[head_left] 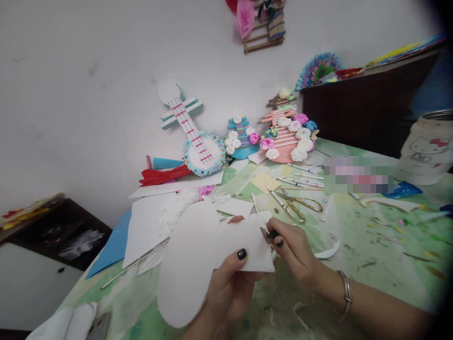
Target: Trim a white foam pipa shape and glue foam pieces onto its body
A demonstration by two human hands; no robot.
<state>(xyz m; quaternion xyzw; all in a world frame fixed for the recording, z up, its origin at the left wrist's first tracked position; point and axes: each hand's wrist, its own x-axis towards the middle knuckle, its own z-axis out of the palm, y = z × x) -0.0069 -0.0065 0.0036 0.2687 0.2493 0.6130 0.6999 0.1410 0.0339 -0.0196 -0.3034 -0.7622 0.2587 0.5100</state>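
Note:
My left hand (226,288) grips a large white cut-out foam sheet (198,255) with a rounded lower end, thumb on top, fingers behind it. My right hand (293,250) is pinched on a small dark blade-like tool (268,232) whose tip touches the sheet's right edge. A silver bangle (345,288) sits on my right wrist. Both hands hover just above the green-patterned table (371,236).
Gold-handled scissors (299,205) lie just behind my right hand. White sheets (148,222) and a blue sheet (111,245) lie left. Guitar-shaped crafts (201,146) with paper flowers (286,137) lean on the wall. Pens (304,177), a cartoon-cat jar (426,148) and a dark cabinet (364,108) stand right.

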